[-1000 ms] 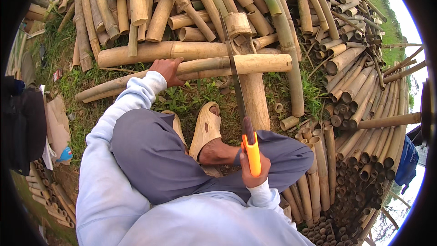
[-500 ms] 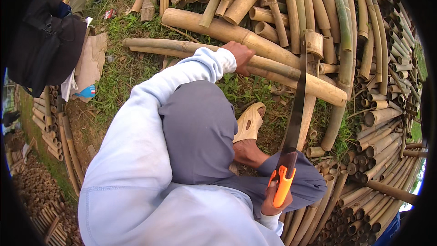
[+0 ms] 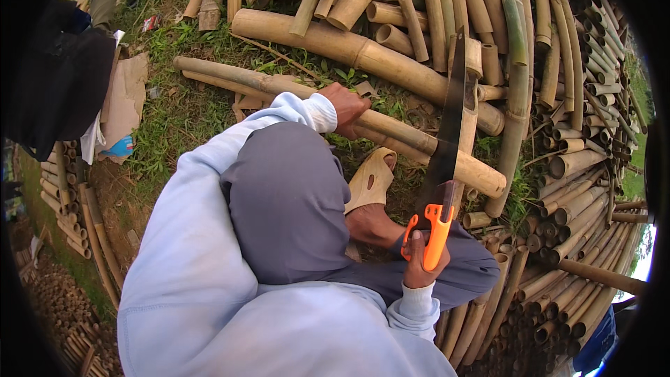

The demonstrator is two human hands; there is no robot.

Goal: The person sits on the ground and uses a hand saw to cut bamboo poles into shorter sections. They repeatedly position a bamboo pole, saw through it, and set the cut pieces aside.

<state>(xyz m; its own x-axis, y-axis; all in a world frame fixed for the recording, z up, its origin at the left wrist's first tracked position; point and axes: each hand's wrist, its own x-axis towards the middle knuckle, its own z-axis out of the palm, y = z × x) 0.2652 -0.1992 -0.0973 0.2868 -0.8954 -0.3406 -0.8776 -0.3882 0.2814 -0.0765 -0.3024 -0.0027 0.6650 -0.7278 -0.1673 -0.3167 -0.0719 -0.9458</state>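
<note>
My right hand (image 3: 423,262) grips the orange handle of a handsaw (image 3: 447,136). Its dark blade points away from me and crosses the right part of a bamboo pole (image 3: 398,129). Around that pole, left of the blade, my left hand (image 3: 344,110) is closed. A second length of bamboo runs close alongside the held pole, partly hidden under it. Beneath the blade an upright-looking split bamboo support (image 3: 467,119) runs away from me. Whether the teeth have cut into the pole, I cannot tell.
A thick bamboo log (image 3: 335,45) lies just beyond the held pole. Cut bamboo pieces (image 3: 481,0) are heaped at the far side, with stacked bamboo (image 3: 579,223) along the right. At left are a black bag (image 3: 63,84) and cardboard (image 3: 125,101). My sandalled foot (image 3: 370,181) is near the pole.
The saw has been drawn away from the near edge, its handle now farther forward and its blade over the pole. My left hand and the pole appear slightly lower left as the view shifts.
</note>
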